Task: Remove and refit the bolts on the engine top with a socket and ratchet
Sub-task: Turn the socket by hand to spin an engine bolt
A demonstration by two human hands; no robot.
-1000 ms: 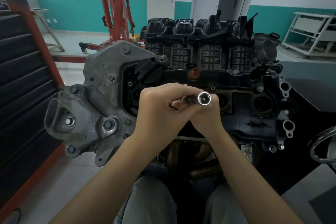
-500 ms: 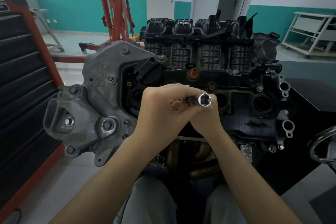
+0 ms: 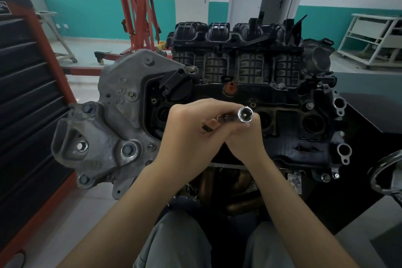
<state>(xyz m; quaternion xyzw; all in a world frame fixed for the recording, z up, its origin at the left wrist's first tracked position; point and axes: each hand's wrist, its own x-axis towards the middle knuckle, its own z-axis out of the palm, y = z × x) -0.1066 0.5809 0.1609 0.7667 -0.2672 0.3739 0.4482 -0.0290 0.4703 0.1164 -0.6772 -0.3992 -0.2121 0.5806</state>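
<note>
Both my hands curl round the ratchet: left (image 3: pixel 191 135) on the handle, right (image 3: pixel 243 137) under the socket (image 3: pixel 245 113), whose mouth faces me; engine top (image 3: pixel 282 93) lies just beyond.

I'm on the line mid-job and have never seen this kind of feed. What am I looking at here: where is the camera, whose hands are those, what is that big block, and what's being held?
There is one view only, from a camera worn on a person's head, looking forward and down. No robot is involved: the two bare arms rising from the bottom edge belong to the wearer.

The big dark block is an engine on a stand, seen from above, with a black plastic top cover and a grey metal bracket bolted on at the left. Several bolts sit in that bracket.

Both hands meet in front of the engine. The left hand and the right hand each have a grip on a ratchet tool, mostly hidden by the fingers. Its shiny socket points its open end up toward the camera, not on any bolt.

Behind stand a red engine hoist and a tool cabinet at the left.
</note>
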